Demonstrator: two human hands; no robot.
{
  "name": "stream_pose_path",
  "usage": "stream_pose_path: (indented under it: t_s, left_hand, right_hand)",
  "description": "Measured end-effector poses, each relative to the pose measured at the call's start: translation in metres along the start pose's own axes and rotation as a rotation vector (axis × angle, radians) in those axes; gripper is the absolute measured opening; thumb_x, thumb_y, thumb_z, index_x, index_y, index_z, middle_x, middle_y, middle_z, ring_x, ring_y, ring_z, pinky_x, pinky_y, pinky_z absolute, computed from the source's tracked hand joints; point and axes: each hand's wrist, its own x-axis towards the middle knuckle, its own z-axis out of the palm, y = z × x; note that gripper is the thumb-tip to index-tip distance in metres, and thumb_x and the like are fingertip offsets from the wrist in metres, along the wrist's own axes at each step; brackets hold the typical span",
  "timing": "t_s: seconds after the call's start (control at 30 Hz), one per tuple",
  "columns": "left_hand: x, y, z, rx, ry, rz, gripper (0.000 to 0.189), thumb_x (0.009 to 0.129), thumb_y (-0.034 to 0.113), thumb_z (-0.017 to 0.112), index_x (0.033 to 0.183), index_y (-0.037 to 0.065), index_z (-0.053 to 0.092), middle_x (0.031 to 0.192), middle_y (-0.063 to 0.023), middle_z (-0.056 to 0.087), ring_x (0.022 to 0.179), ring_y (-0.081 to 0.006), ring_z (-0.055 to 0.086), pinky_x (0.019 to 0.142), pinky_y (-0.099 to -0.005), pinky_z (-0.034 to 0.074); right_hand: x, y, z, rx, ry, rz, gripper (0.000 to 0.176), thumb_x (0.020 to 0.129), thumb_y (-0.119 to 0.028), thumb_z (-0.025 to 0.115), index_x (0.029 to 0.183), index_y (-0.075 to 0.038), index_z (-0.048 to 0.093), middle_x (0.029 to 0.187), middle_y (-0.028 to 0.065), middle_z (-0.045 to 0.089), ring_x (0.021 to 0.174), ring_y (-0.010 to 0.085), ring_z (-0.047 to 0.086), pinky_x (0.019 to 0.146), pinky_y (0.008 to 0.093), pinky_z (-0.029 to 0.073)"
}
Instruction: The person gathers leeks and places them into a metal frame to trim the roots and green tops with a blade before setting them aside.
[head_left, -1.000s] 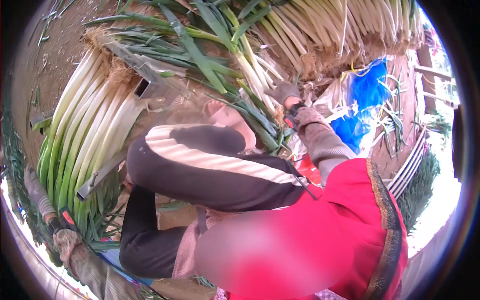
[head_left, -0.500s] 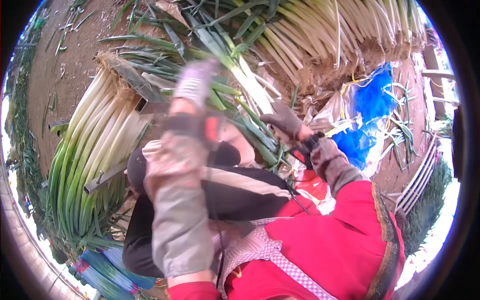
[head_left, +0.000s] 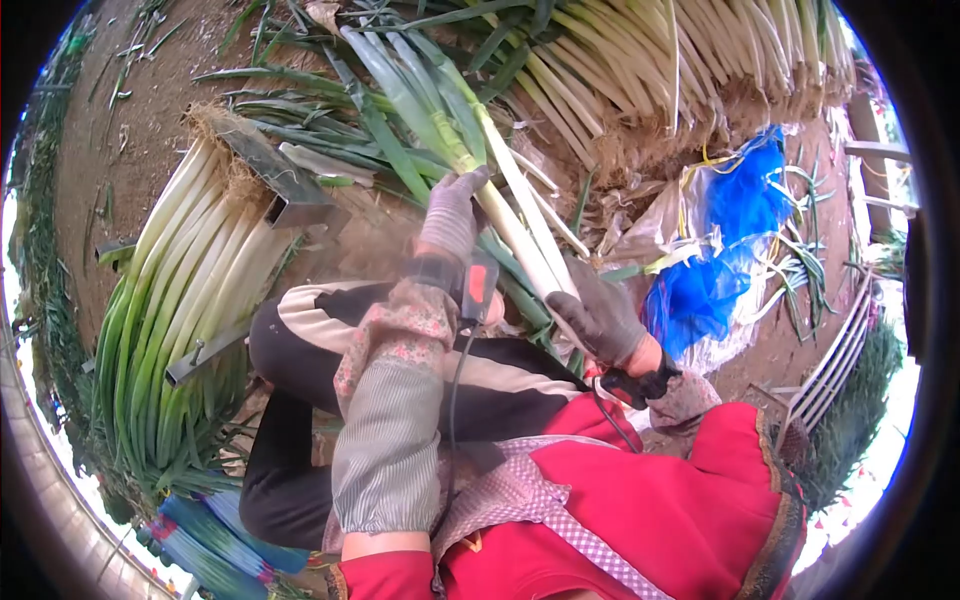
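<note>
Both of my hands wear grey gloves and patterned sleeves. My left hand (head_left: 452, 212) is closed around a small bunch of leeks (head_left: 515, 222) where the green leaves meet the white stalks. My right hand (head_left: 602, 314) grips the same bunch lower down, at its white root end near my lap. The bunch runs diagonally from the upper left to my right hand, its green tops (head_left: 400, 80) fanning out over the ground. My knee in dark trousers with a white stripe (head_left: 500, 370) lies under both arms.
A trimmed stack of leeks (head_left: 185, 290) lies in a metal frame (head_left: 285, 190) at the left. A big pile of leeks (head_left: 640, 60) fills the top. Blue plastic sheeting (head_left: 715, 250) sits at the right, blue-wrapped bundles (head_left: 210, 540) at the bottom left.
My left hand has swung up from the lower left and taken hold of the leeks. My right hand has drawn the bunch's root end back toward my body.
</note>
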Motion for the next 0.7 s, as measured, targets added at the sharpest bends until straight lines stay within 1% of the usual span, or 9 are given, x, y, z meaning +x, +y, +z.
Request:
stream_pose_path:
  t_s: [0.07,0.23,0.4,0.43,0.47,0.53,0.6,0.63,0.7]
  left_hand:
    - [0.013,-0.005,-0.003,-0.075,0.035,0.012,0.028,0.096,0.013,0.063,0.118,-0.002,0.057,0.099,-0.0132,0.064,0.081,-0.0269,0.068,0.070,-0.0419,0.059]
    - [0.012,0.008,0.005,-0.061,0.155,-0.096,0.038,0.097,0.024,0.062,0.124,-0.002,0.055,0.102,-0.0171,0.063,0.084,-0.0326,0.066,0.072,-0.0472,0.058]
    - [0.092,-0.072,-0.048,0.235,0.007,0.119,0.035,0.100,0.034,0.053,0.103,0.002,0.067,0.078,-0.0125,0.063,0.066,-0.0235,0.059,0.062,-0.0403,0.049]
    - [0.132,-0.100,-0.050,-0.266,-0.105,-0.050,0.033,0.099,0.032,0.058,0.109,0.002,0.067,0.084,-0.0132,0.065,0.070,-0.0242,0.059,0.064,-0.0433,0.049]
    - [0.072,-0.049,-0.007,0.234,0.141,0.047,0.038,0.093,0.029,0.068,0.115,0.000,0.063,0.087,-0.0146,0.067,0.081,-0.0315,0.067,0.069,-0.0424,0.055]
    - [0.037,-0.006,0.025,0.317,0.277,0.011,0.044,0.086,0.023,0.078,0.116,-0.004,0.062,0.088,-0.0160,0.069,0.081,-0.0327,0.070,0.069,-0.0408,0.056]
    - [0.012,0.017,0.037,0.104,0.173,-0.010,0.039,0.085,0.018,0.079,0.112,-0.006,0.062,0.086,-0.0156,0.070,0.072,-0.0318,0.070,0.062,-0.0422,0.057]
    - [0.018,0.017,0.037,-0.115,0.089,-0.012,0.035,0.085,0.016,0.079,0.108,-0.006,0.063,0.083,-0.0154,0.069,0.061,-0.0304,0.068,0.053,-0.0437,0.056]
    - [0.014,0.025,0.034,-0.161,-0.037,-0.006,0.037,0.090,0.020,0.074,0.114,-0.005,0.062,0.088,-0.0159,0.068,0.070,-0.0294,0.067,0.065,-0.0442,0.057]
  right_hand:
    - [-0.006,0.009,-0.002,-0.024,-0.025,0.057,0.045,0.096,-0.035,0.060,0.129,-0.004,0.054,0.106,0.0243,0.066,0.098,0.0429,0.065,0.083,0.0471,0.051]
    - [-0.018,0.018,0.002,-0.093,-0.010,-0.281,0.037,0.098,-0.023,0.059,0.130,-0.003,0.056,0.120,0.0248,0.062,0.099,0.0425,0.066,0.081,0.0456,0.052]
    - [0.007,-0.028,0.011,-0.181,-0.057,0.133,0.064,0.077,-0.028,0.078,0.134,-0.008,0.057,0.119,0.0231,0.066,0.101,0.0380,0.067,0.085,0.0445,0.053]
    - [0.010,-0.022,0.013,-0.143,-0.076,0.073,0.067,0.077,-0.028,0.076,0.136,-0.005,0.055,0.117,0.0209,0.067,0.099,0.0348,0.067,0.086,0.0431,0.052]
    - [0.011,-0.015,0.014,-0.109,-0.091,0.027,0.069,0.077,-0.029,0.075,0.138,-0.003,0.054,0.114,0.0186,0.068,0.098,0.0317,0.067,0.087,0.0416,0.052]
    - [0.006,-0.030,-0.013,0.158,-0.139,0.049,0.066,0.077,-0.027,0.075,0.134,0.001,0.056,0.107,0.0116,0.067,0.092,0.0216,0.063,0.081,0.0356,0.051]
    - [-0.006,-0.048,-0.038,0.364,-0.193,0.222,0.064,0.075,-0.025,0.075,0.129,0.004,0.057,0.101,0.0057,0.064,0.087,0.0133,0.057,0.076,0.0300,0.049]
    - [-0.013,-0.040,-0.035,0.361,-0.108,0.088,0.055,0.073,-0.013,0.072,0.124,0.002,0.058,0.086,0.0051,0.062,0.071,0.0124,0.058,0.064,0.0268,0.048]
    - [-0.037,-0.057,-0.046,0.400,-0.149,0.196,0.059,0.071,-0.013,0.072,0.125,0.003,0.057,0.083,0.0041,0.062,0.068,0.0119,0.059,0.062,0.0268,0.049]
